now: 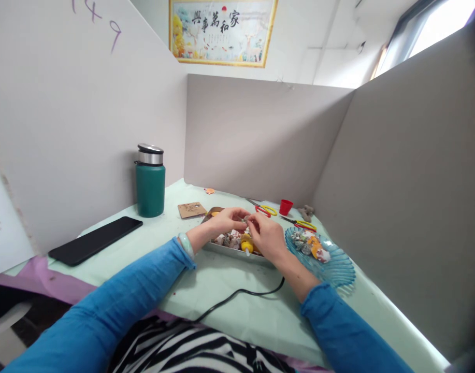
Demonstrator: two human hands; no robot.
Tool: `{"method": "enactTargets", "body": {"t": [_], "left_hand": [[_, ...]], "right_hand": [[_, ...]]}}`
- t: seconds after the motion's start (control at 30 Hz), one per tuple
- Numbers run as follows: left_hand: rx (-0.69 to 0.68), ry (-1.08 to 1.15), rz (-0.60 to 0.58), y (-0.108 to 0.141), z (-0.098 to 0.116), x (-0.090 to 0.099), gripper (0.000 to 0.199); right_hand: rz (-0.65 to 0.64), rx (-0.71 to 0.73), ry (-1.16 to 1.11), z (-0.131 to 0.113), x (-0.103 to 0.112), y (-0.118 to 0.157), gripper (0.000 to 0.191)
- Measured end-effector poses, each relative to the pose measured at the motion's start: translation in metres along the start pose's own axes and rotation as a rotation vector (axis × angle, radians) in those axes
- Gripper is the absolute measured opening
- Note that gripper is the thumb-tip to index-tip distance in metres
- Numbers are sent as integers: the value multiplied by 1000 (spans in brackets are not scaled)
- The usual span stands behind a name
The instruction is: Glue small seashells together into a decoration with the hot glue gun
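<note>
Over a shallow metal tray [237, 253], my left hand [230, 219] and my right hand [267, 236] meet, fingertips pinched together. Between them is a small greyish piece, too small and too covered to name. Inside the tray lie several small shell-like pieces [230, 239] in white and brown. A yellow object with a pale tip [246, 244] rests among them, just below my fingers. Right of my right hand stands a blue scalloped glass plate [340, 267], holding grey cone-like pieces [301, 242] and orange-and-white pieces [318, 248].
Behind the tray are two pairs of scissors with red and yellow handles [266, 210] [305, 225] and a red cup [286, 207]. A brown card [191, 210], green bottle [150, 189] and black phone [96, 240] are leftward. A black cable [241, 291] crosses the front. Grey partitions [260, 134] enclose the table.
</note>
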State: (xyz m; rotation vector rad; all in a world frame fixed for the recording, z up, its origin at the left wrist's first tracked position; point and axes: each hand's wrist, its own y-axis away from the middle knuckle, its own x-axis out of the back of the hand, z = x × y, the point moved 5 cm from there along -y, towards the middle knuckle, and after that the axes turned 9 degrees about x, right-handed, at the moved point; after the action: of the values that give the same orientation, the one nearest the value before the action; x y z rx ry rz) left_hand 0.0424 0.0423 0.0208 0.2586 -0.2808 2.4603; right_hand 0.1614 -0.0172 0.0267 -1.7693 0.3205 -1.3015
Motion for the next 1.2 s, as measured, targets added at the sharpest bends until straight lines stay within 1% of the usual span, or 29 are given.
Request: {"method": "enactTargets", "body": {"t": [0.37, 0.53, 0.7, 0.9, 1.0, 1.1, 1.13, 1.2], "left_hand": [[-27, 27, 6, -3, -3, 2, 39], [-7, 95, 29, 0, 0, 1, 38], [9, 146, 41, 1, 2, 1, 38], [-27, 192, 16, -1, 0, 2, 38], [-32, 214, 42, -3, -3, 5, 38], [-18, 251, 108, -5, -6, 12, 40], [-8, 269, 133, -5, -8, 14, 41], [14, 320, 190, -6, -11, 20, 41]], "right_hand": [[-14, -13, -9, -1, 0, -1, 17], [-3, -33, -26, 0, 1, 0, 18], [-14, -12, -27, 0, 0, 0, 19], [-8, -25, -31, 0, 1, 0, 19], [-18, -36, -6, 0, 4, -2, 19], [-100, -44, 56, 3, 7, -5, 20], [-158, -61, 79, 7, 7, -6, 22], [-344, -107, 92, 16, 3, -6, 27]]}}
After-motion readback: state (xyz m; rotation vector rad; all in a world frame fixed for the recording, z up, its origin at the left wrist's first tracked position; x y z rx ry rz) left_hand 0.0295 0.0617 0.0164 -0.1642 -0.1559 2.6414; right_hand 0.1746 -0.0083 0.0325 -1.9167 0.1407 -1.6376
